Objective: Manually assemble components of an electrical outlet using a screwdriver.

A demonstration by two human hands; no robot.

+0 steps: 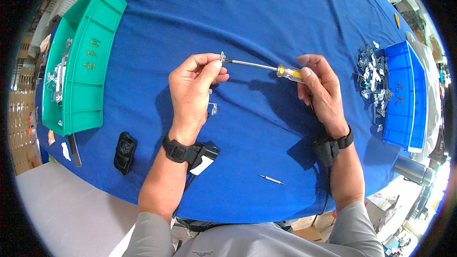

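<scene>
My left hand [194, 85] pinches a small metal bracket [223, 57] between thumb and fingertips; its full shape is hidden by the fingers. Fingers of my right hand [323, 83] close round the clear and yellow handle of a screwdriver [259, 64]. Its shaft points left, and the tip meets the bracket or lies right beside it. Another silvery metal piece [213, 108] shows beside my left palm, partly hidden; I cannot tell whether it hangs from the hand or lies on the blue cloth [247, 138].
At the left stands a green bin [90, 95] with metal parts inside. A blue bin [404, 100] is at the right, beside a heap of small metal parts [373, 78]. Nearer me lie a black object [125, 153] and a thin metal pen-like tool [271, 179].
</scene>
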